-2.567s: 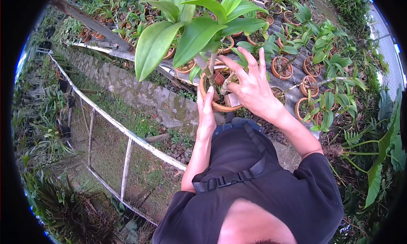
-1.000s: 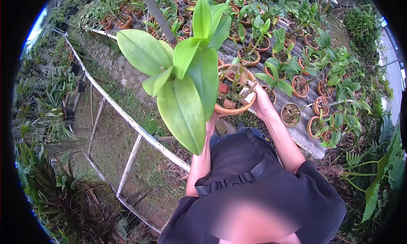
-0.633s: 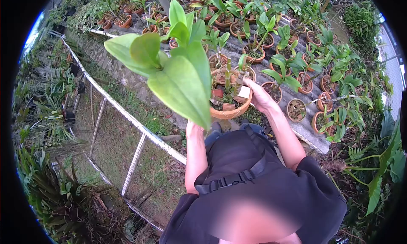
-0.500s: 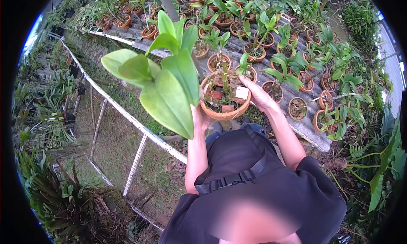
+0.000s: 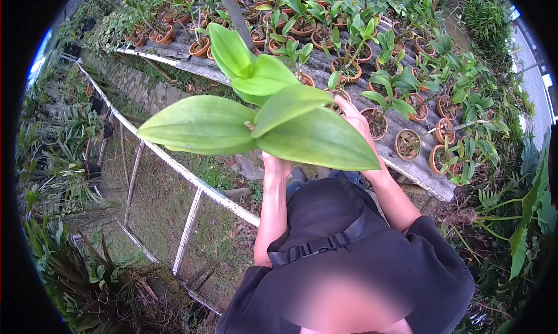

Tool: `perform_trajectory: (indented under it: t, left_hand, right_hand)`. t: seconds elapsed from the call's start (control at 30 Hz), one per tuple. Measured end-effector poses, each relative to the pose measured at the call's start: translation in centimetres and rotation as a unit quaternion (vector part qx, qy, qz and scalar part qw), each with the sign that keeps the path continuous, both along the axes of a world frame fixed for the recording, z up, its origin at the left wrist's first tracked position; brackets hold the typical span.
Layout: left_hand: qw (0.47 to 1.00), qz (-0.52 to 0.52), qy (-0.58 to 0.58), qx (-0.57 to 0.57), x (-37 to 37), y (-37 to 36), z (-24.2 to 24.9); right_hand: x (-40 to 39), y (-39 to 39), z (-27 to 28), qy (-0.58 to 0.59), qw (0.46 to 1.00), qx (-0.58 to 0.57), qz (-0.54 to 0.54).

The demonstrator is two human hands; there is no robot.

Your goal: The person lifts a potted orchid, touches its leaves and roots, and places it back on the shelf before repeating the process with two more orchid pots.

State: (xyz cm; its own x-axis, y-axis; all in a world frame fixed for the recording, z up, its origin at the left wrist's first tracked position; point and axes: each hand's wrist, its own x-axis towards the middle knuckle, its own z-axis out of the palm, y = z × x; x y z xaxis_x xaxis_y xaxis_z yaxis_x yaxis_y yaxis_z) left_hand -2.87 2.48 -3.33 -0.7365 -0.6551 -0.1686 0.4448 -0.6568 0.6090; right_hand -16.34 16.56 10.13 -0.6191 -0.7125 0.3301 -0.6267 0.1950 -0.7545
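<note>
Large green leaves of a potted plant spread between and above my hands, hiding its clay pot. My left hand is under the leaves on the left side, its fingers mostly covered, holding the plant's pot. At the right side, my right hand grips the same pot, with part of its fingers showing beside a leaf and the rest hidden.
Many clay pots with plants stand on a grey corrugated bench ahead and right. A grey post rises at the top. A white-framed mesh fence runs along the left. Broad leaves grow at the right.
The plant has turned in my hands; its large leaves have swung rightward and now cover the pot that was visible before. Both hands remain in nearly the same place.
</note>
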Motion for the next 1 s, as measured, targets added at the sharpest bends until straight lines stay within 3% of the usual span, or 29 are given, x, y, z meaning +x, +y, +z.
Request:
perform_trajectory:
  t: [0.07, 0.2, 0.3, 0.33, 0.4, 0.53, 0.73, 0.8, 0.87, 0.93, 0.97, 1.0]
  left_hand:
    - [0.999, 0.004, -0.021, -0.031, -0.2, 0.4, 0.3]
    - [0.990, 0.019, -0.096, -0.103, -0.2, 1.4, 1.1]
    - [0.992, 0.089, -0.077, -0.055, -0.8, 2.0, 2.5]
    - [0.992, 0.081, -0.078, -0.058, -0.6, 2.0, 2.3]
    - [0.992, 0.063, -0.082, -0.066, -0.2, 1.8, 1.5]
    - [0.995, 0.031, -0.058, -0.080, 0.2, 1.5, 0.4]
    - [0.991, 0.048, -0.079, -0.092, 0.7, 2.6, 3.4]
    - [0.993, 0.054, -0.085, -0.069, 0.8, 2.8, 3.6]
    - [0.992, 0.083, -0.090, 0.025, 0.5, 3.0, 4.1]
    - [0.991, 0.098, -0.085, 0.043, 0.5, 2.9, 3.8]
    - [0.992, 0.094, -0.078, -0.005, 0.6, 2.7, 2.8]
    - [0.992, 0.090, -0.070, -0.054, 0.7, 2.5, 1.9]
  right_hand:
    - [0.9, 0.2, 1.1, -0.078, 0.997, -0.025, 0.002]
    - [0.7, 1.6, -2.7, -0.286, 0.946, -0.134, 0.075]
    - [-0.3, 1.3, -5.4, -0.303, 0.910, -0.215, 0.184]
    - [-0.1, 1.2, -5.4, -0.216, 0.944, -0.205, 0.140]
    - [0.1, 0.6, -5.0, -0.131, 0.962, -0.213, 0.106]
    - [0.6, -0.3, -3.7, -0.147, 0.959, -0.223, 0.098]
    - [-2.6, -2.3, -8.0, -0.121, 0.987, -0.011, 0.109]
    - [-3.0, -3.2, -8.9, -0.224, 0.969, -0.017, 0.107]
    - [-3.3, -3.8, -9.4, -0.436, 0.891, -0.060, 0.113]
    - [-3.3, -3.6, -9.3, -0.581, 0.795, -0.118, 0.130]
    - [-3.4, -3.3, -9.2, -0.636, 0.743, -0.151, 0.144]
    - [-2.8, -2.3, -6.8, -0.569, 0.799, -0.131, 0.142]
